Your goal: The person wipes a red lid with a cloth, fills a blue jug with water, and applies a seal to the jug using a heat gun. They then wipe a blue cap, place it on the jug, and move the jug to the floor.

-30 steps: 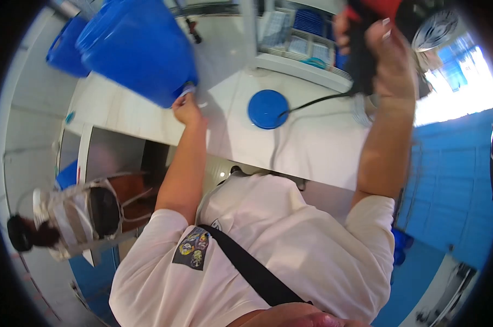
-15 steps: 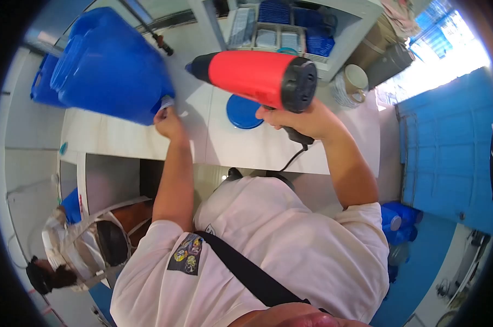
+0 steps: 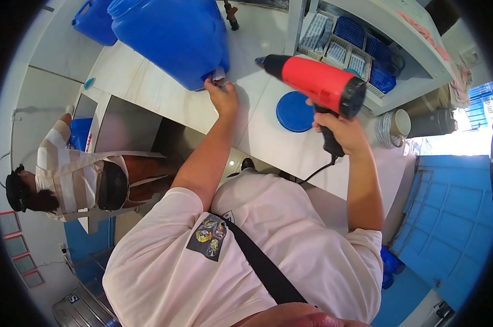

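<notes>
My right hand (image 3: pixel 345 133) is wrapped round the black handle of a red-and-black heat gun (image 3: pixel 320 84). The gun is held above the white counter (image 3: pixel 194 106), its narrow nozzle pointing left toward a large blue water container (image 3: pixel 173 43). At the container's lower right corner, my left hand (image 3: pixel 223 101) has its fingers closed on a small printed plastic sleeve (image 3: pixel 218 74). What lies under the sleeve is hidden. A gap separates the nozzle from the sleeve. Below the gun, a round blue lid (image 3: pixel 294 113) lies flat on the counter.
A shelf unit (image 3: pixel 380 22) at the back holds baskets (image 3: pixel 339 52) of blue and white packets. Right of it stand a mug (image 3: pixel 401 122) and a grey cylinder (image 3: pixel 432 122). Another blue container (image 3: pixel 94 22) is at upper left. Another person (image 3: pixel 66 174) stands at left. The gun's cord (image 3: pixel 318 172) hangs over the counter edge.
The view has swung, so the counter and container sit differently in it. My left hand stays at the container's corner. My right hand still holds the heat gun, its nozzle nearer the corner.
</notes>
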Motion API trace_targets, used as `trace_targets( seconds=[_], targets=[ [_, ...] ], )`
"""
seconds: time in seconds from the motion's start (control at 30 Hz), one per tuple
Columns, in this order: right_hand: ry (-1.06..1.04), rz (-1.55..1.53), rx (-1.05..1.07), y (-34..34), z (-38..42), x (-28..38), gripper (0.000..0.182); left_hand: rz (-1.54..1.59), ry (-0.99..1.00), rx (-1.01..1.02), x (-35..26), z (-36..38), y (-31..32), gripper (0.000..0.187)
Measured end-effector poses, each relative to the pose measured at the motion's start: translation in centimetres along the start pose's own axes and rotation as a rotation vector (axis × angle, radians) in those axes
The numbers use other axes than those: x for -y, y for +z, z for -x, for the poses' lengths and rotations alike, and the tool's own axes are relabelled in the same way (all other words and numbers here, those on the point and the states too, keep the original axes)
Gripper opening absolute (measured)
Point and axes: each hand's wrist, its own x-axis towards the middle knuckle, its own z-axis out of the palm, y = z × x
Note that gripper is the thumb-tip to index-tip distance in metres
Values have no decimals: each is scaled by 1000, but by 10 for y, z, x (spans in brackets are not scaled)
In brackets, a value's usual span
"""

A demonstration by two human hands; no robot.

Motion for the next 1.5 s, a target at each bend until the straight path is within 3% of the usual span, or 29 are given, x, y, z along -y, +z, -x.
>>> trace_targets(
  seconds=[0.2,0.33,0.47,0.63,0.87,0.93,0.97,1.03,1.07,1.13,1.17,1.23,1.3,1.37,1.47,1.5],
  targets=[
    [91,2,238,41,-36,-40,38,-41,58,-5,14,2,0,65],
    [130,-58,153,60,-59,-41,30,86,64,-12,17,2,-1,56],
    [163,-102,88,41,-70,-44,34,157,59,13,17,2,-3,54],
    [208,-106,121,9,-57,-51,35,242,41,88,26,-1,2,52],
    [222,-195,136,31,-55,-69,36,268,-3,105,24,-4,1,49],
    [241,-209,115,31,-56,-73,37,284,-189,82,27,-9,2,50],
    [262,-218,97,31,-57,-75,37,285,-183,82,17,-11,0,50],
    [252,-239,104,30,-56,-78,38,1002,-655,11,-14,-12,-8,48],
    [243,-258,111,29,-58,-80,38,1011,-636,13,-5,-17,-10,48],
    [189,-302,135,26,-56,-77,42,1271,-833,113,29,-27,-15,45],
    [100,-356,145,24,-50,-67,45,1275,-815,118,9,-26,-22,45],
    [-91,-401,133,21,-39,-42,57,807,-880,62,-51,-9,-40,36],
    [-306,-352,105,11,-30,-10,72,773,-383,137,-49,-12,-68,31],
    [-513,-245,45,-10,-24,27,81,626,101,49,-66,-57,-103,28],
    [-737,-2,-100,-16,-11,104,78,671,427,-232,-120,-149,-149,23],
    [-759,68,-152,-22,-12,124,73,707,504,-218,-139,-177,-157,25]
  ],
)
